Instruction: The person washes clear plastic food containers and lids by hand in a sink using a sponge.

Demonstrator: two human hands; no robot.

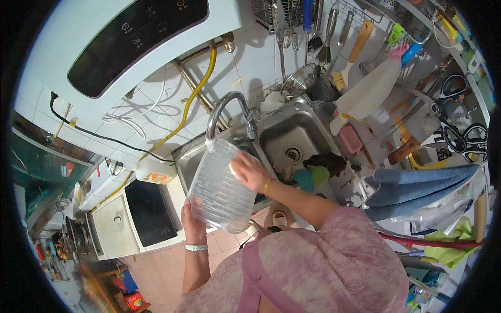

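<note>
A clear ribbed plastic tray (223, 187) is held tilted over the left sink basin, its surface wet or soapy. My left hand (192, 219) grips its lower left edge. Against its upper right part, my right hand (250, 170) presses a pale sponge or cloth (235, 169), mostly hidden by the fingers. The curved chrome faucet (231, 98) arches just above the tray's top edge. Most of the left sink basin (191, 160) is hidden under the tray. In the right sink basin (313, 133) lie a dark cloth (328, 163) and green and teal cloths (315, 178) beside the drain.
A white water heater (156, 47) hangs over the counter's left side, with a yellow gas hose (191, 109) below. A plastic jug (154, 170) stands by the left basin. Utensils, including a wooden-handled brush (354, 51), hang on the wall. Blue towels (419, 187) hang at right.
</note>
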